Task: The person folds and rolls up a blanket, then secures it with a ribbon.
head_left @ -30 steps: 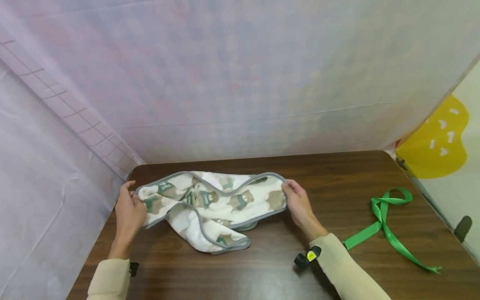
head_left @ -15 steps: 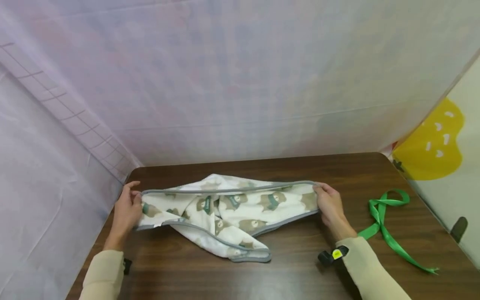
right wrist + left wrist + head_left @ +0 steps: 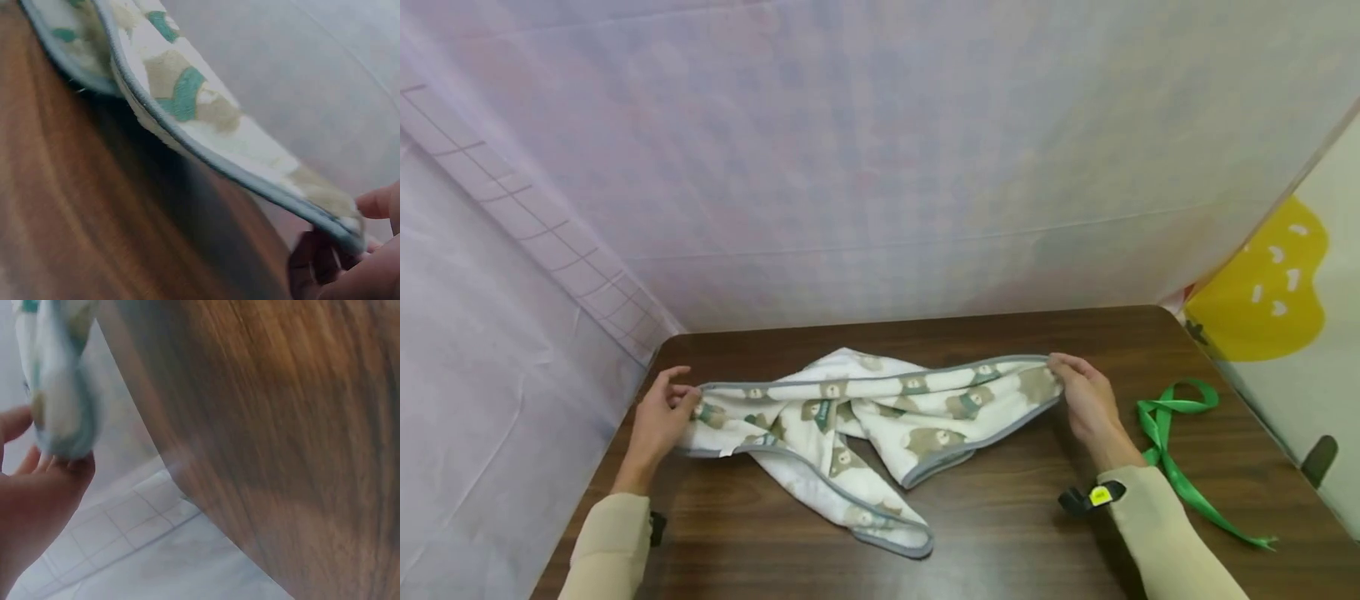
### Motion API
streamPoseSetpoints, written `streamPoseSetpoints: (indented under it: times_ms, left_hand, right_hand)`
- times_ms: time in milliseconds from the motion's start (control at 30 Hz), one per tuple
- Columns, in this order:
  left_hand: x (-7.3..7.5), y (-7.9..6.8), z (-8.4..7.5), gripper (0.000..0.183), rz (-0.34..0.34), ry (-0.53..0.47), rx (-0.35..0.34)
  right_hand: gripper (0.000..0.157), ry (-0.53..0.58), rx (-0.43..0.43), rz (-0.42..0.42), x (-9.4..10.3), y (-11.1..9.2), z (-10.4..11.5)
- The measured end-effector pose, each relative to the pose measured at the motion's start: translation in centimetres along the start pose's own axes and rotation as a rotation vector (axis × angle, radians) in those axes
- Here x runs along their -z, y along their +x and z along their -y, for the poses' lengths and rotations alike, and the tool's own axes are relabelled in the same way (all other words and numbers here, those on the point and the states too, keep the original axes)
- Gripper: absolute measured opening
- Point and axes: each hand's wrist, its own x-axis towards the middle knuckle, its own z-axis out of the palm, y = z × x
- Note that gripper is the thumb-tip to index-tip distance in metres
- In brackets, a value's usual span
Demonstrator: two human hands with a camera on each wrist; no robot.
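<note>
The rear is covered by a pale check curtain (image 3: 880, 167), its print washed out & hard to make out, its top cut off. Below it a dk. brown wood-grain table (image 3: 1000, 542) is seen, near edge cut off. Approx. ctr. of the table, a white bear-print cloth (image 3: 833, 389) w/ grey edging is held stretched L–R; vs. 1.0 s ago it is drawn out wider to the R, & vs. 0.5 s ago a R. fold is let down toward the near side, w/ a gap now showing beside the near flap. Inner folds are hidden; no. of layers can't be told. Forearms are covered by beige sleeves (image 3: 1165, 533), cut off at the lower frame edge. Hands are well apart: the cloth's L. end is pinched by the L. hand (image 3: 658, 421), its R. corner by the R. hand (image 3: 1092, 408), which has been shifted further R. In the R. wrist view the R. end is seen raised off the table; in the L. wrist view the cloth is blurred & mostly cut off. A green ribbon (image 3: 1167, 446) is located R of the R. hand, unmoved; its near L. end, seen 1.0 s ago, is now hidden by the R. forearm. A blk. wrist unit (image 3: 1078, 502) w/ yellow label is worn on the R. arm. A white tag (image 3: 726, 452), illegible, is seen at the cloth's near L. edge.
</note>
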Motion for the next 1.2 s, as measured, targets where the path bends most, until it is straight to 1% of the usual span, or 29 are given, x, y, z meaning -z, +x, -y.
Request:
streamPoseSetpoints:
  times_ms: [133, 200, 267, 333, 400, 467, 500, 567, 667, 733, 800, 867, 933, 1000, 1033, 1100, 1200]
  left_hand:
    - [0.3, -0.3, 0.4, 0.053, 0.173, -0.006, 0.024]
    - [0.4, -0.6, 0.5, 0.057, 0.267, -0.017, 0.051]
    - [0.5, -0.9, 0.6, 0.062, 0.345, -0.025, 0.085]
    - [0.6, -1.3, 0.8, 0.066, 0.392, -0.017, 0.115]
    - [0.8, -1.6, 1.0, 0.069, 0.413, 0.003, 0.133]
    - [0.8, -1.9, 1.5, 0.071, 0.431, 0.001, 0.138]
    - [0.8, -2.0, 1.7, 0.071, 0.439, -0.006, 0.139]
    - [0.8, -2.2, 2.1, 0.071, 0.457, -0.026, 0.148]
    - [0.9, -2.5, 2.6, 0.071, 0.481, -0.068, 0.158]
    - [1.1, -2.8, 2.8, 0.072, 0.483, -0.081, 0.157]
    - [1.3, -2.9, 2.9, 0.072, 0.497, -0.102, 0.148]
    - [1.5, -3.0, 3.0, 0.072, 0.506, -0.116, 0.149]
    - [1.8, -3.0, 3.1, 0.071, 0.51, -0.154, 0.168]
    - [2.1, -3.0, 3.1, 0.069, 0.513, -0.249, 0.192]
    - [2.2, -3.0, 3.1, 0.069, 0.506, -0.304, 0.202]
    - [2.5, -2.9, 3.1, 0.066, 0.493, -0.448, 0.214]
    - [3.2, -2.6, 3.2, 0.055, 0.454, -0.701, 0.205]
  right_hand:
    - [0.053, -0.098, -0.056, 0.156, 0.9, -0.3, -1.0]
    - [0.063, -0.142, -0.071, 0.223, 1.3, -0.6, -1.3]
    - [0.069, -0.168, -0.082, 0.268, 1.8, -0.9, -1.6]
    - [0.074, -0.174, -0.097, 0.302, 2.3, -1.3, -1.8]
    - [0.078, -0.16, -0.109, 0.338, 2.8, -1.7, -1.9]
    - [0.079, -0.14, -0.124, 0.368, 3.4, -2.1, -2.1]
    - [0.078, -0.127, -0.128, 0.381, 3.6, -2.3, -2.2]
    - [0.069, -0.111, -0.132, 0.407, 4.1, -2.6, -2.3]
    - [0.043, -0.11, -0.123, 0.449, 4.4, -2.8, -2.4]
    - [0.027, -0.139, -0.111, 0.454, 4.2, -2.7, -2.4]
    - [0.021, -0.193, -0.095, 0.429, 3.7, -2.6, -2.3]
    - [0.019, -0.238, -0.079, 0.381, 2.9, -2.6, -2.4]
    - [0.019, -0.251, -0.053, 0.336, 2.3, -2.6, -2.3]
    - [0.015, -0.194, -0.025, 0.312, 1.9, -2.6, -2.2]
    - [0.012, -0.127, -0.013, 0.308, 1.8, -2.6, -2.1]
    - [0.007, 0.052, 0.008, 0.324, 1.9, -2.5, -1.8]
    - [0.006, 0.387, 0.04, 0.392, 2.4, -2.3, -1.5]
